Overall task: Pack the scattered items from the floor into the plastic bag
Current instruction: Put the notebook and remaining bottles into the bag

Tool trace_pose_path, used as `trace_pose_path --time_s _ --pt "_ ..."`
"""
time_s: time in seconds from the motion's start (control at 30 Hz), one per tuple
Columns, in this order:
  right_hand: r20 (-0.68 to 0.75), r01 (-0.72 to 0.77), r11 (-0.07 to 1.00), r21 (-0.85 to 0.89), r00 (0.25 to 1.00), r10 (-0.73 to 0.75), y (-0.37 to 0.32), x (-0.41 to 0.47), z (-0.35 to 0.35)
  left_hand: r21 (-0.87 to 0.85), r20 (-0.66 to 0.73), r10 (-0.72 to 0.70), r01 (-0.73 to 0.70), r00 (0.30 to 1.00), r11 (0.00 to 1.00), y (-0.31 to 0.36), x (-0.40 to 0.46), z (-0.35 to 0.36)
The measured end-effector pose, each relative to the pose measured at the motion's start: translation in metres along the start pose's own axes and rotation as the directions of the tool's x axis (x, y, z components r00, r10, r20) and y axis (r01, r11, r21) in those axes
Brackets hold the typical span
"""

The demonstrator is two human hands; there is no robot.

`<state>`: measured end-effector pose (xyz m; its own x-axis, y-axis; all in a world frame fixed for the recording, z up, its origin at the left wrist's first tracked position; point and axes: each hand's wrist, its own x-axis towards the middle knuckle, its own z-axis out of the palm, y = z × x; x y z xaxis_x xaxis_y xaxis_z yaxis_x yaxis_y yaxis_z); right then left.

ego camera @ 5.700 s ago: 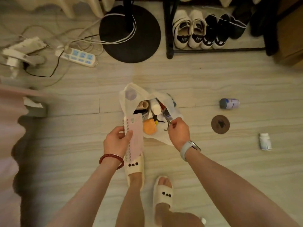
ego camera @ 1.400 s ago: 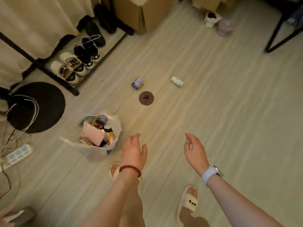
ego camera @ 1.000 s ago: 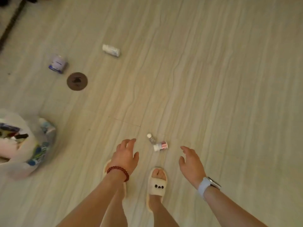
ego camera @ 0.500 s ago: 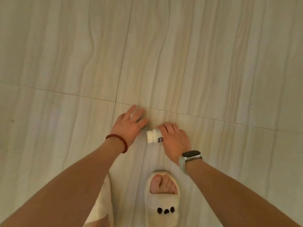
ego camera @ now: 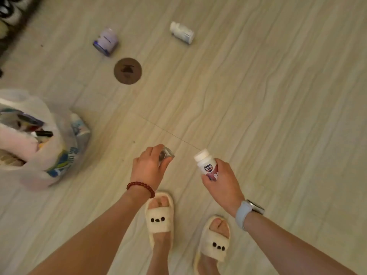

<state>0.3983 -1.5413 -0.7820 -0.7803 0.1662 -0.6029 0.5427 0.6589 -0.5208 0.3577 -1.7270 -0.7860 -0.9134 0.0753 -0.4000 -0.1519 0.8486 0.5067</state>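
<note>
Above pale floor, right hand grips white bottle cap-forward; left hand holds small clear vial.

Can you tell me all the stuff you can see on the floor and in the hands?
plastic bag: 1, clear-white, floor at left, full of mixed items
purple jar: 1, purple and white, on its side, floor at top left
brown disc: 1, dark brown, flat on floor below the jar
white bottle: 1, white, lying on floor at top
small clear bottle: 1, clear, gripped in left hand
white-capped bottle: 1, white with pink label, held in right hand
slippers: 2, cream, on the feet
left hand: 1, red bead bracelet
right hand: 1, watch on wrist
</note>
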Motion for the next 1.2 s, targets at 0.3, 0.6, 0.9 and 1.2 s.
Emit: trace_pose_path --time_s 0.3,0.6,0.9,1.2 --pt "0.182 0.206 0.972 -0.111 0.966 -0.184 -0.253 -0.020 0.031 -0.481 -0.193 -0.596 0.454 0.779 0.750 -0.091 -0.018 -0.209" --pt "0.401 0.270 0.953 -0.137 0.895 -0.195 -0.375 -0.001 0.181 -0.525 -0.140 -0.794 0.636 0.591 0.566 -0.217 -0.003 -0.257" --pt "0.409 0.401 0.851 -0.340 0.878 -0.250 -0.421 0.058 0.311 -0.493 -0.171 -0.884 0.739 0.436 0.460 -0.321 0.056 -0.252" --pt "0.711 0.627 0.673 -0.393 0.671 -0.210 -0.414 0.090 0.341 -0.375 0.070 -0.800 0.759 0.596 0.533 -0.363 0.067 -0.216"
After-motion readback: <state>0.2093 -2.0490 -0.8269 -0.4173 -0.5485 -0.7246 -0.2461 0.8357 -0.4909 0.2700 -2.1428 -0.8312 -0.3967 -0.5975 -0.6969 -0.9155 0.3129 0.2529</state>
